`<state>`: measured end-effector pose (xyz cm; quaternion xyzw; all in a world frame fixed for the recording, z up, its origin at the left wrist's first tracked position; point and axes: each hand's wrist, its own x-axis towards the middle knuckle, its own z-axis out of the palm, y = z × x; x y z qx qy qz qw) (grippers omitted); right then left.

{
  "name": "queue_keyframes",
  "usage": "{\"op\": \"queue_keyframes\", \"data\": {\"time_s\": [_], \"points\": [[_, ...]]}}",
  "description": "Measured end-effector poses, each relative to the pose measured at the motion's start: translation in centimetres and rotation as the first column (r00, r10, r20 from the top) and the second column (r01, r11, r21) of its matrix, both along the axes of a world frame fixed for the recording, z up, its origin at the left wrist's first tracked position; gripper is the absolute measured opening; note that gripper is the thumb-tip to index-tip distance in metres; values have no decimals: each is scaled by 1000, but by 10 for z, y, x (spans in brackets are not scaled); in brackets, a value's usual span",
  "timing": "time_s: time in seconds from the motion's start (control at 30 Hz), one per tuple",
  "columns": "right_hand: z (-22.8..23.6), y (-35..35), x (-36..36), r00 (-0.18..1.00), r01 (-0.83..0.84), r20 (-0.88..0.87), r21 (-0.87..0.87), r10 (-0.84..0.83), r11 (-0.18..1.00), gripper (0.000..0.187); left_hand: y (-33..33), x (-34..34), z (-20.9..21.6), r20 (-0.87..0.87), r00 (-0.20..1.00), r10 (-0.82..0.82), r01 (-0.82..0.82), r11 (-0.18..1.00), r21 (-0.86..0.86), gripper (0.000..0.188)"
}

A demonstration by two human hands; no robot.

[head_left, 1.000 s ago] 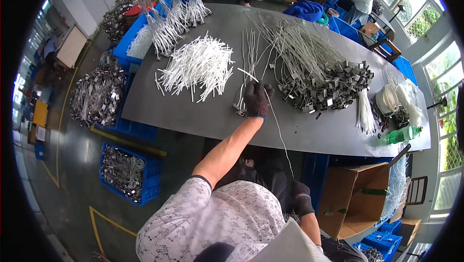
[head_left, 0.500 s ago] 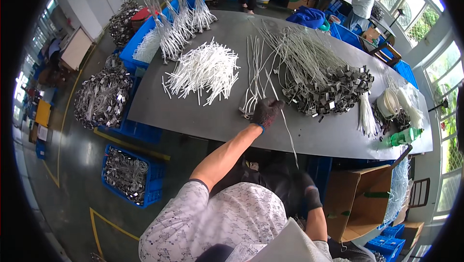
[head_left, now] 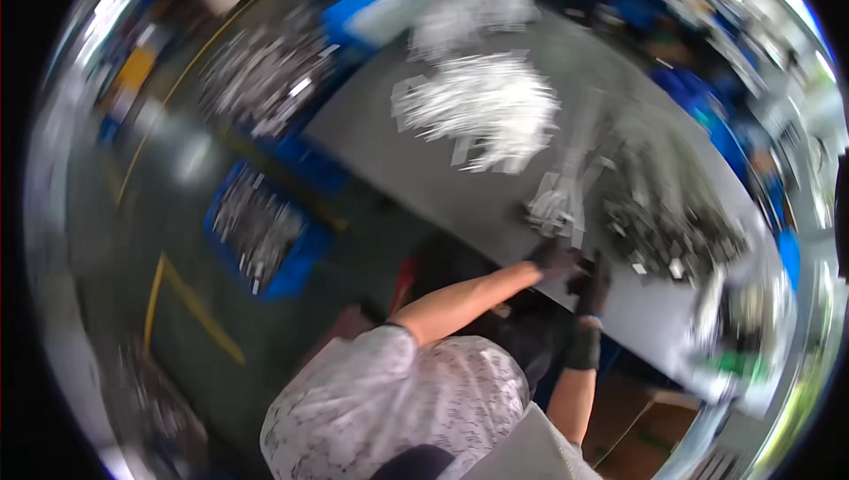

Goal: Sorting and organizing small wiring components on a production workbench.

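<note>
Both my dark-gloved hands are close together at the near edge of the grey table. My left hand is just in front of a few pale wires laid on the tabletop. Beside it, my right hand points up toward the same spot. Motion blur smears the fingers of both, so whatever lies between them cannot be made out. To the right spreads a large heap of grey wires with dark block-like ends. A pile of short white tubes sits farther back on the left.
A blue bin and upright wire bundles stand at the far left. On the floor at left is a blue crate of wired parts. A cardboard box stands low at right. A green bottle lies near the table's right end.
The whole view has swung, shifting the table's contents rightward in the picture. My right hand has risen from below the table edge to meet my left, which earlier pinched a thin white wire.
</note>
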<state>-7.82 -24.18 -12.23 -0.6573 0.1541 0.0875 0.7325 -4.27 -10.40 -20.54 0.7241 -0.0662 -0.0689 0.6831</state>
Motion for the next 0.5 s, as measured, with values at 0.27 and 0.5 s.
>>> {"op": "queue_keyframes", "data": {"time_s": [0.27, 0.5], "points": [[-91, -91, 103, 892, -173, -82, -971, 445, 167, 74, 30, 16, 42, -203, 927, 316, -239, 913, 330, 34], [-86, -3, 130, 877, -445, -401, -886, 265, 132, 65, 79, 12, 16, -166, 912, 376, -193, 748, 635, 26]]}}
